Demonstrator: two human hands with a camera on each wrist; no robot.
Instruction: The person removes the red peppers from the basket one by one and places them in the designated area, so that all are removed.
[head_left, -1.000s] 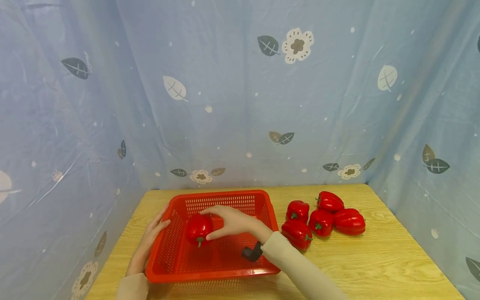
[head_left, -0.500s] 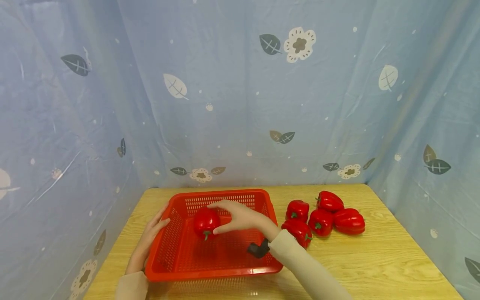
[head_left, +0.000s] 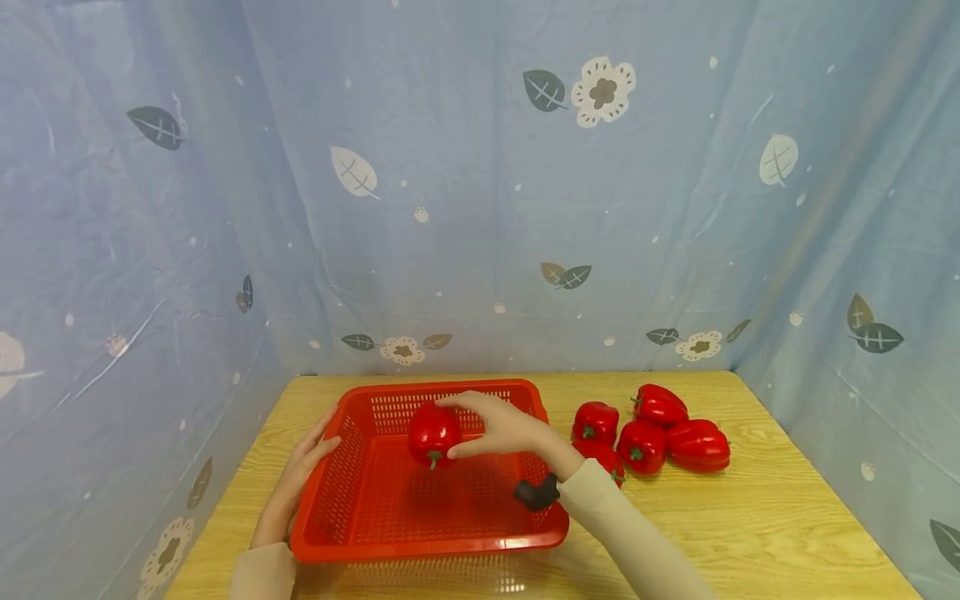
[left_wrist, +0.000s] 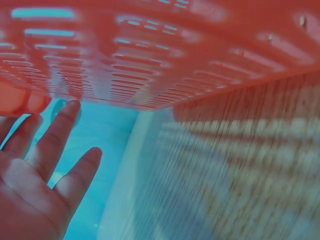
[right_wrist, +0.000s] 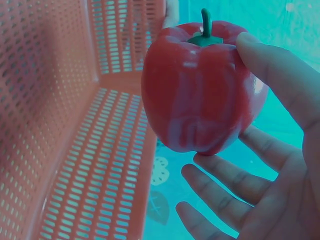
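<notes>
My right hand point(head_left: 502, 427) pinches a glossy red bell pepper point(head_left: 433, 429) with a green stem between thumb and fingers. In the head view the pepper overlaps the middle of the red plastic basket point(head_left: 420, 552). The right wrist view shows the thumb on the pepper point(right_wrist: 200, 95) near its stem, fingertips at its underside, the other fingers spread. My left hand point(head_left: 302, 475) holds the basket's left rim, thumb over the edge. From the left wrist, its fingers point(left_wrist: 75, 175) spread along the outside of the slotted wall point(left_wrist: 125, 75).
Several more red bell peppers point(head_left: 642, 446) lie in a cluster on the wooden table point(head_left: 750, 517), right of the basket. A dark wrist mount point(head_left: 536, 493) sits under my right wrist. Blue patterned curtains point(head_left: 480, 250) enclose the table at the back and sides.
My right hand has lifted the pepper and carried it rightward over the basket. The left hand stays on the basket's rim.
</notes>
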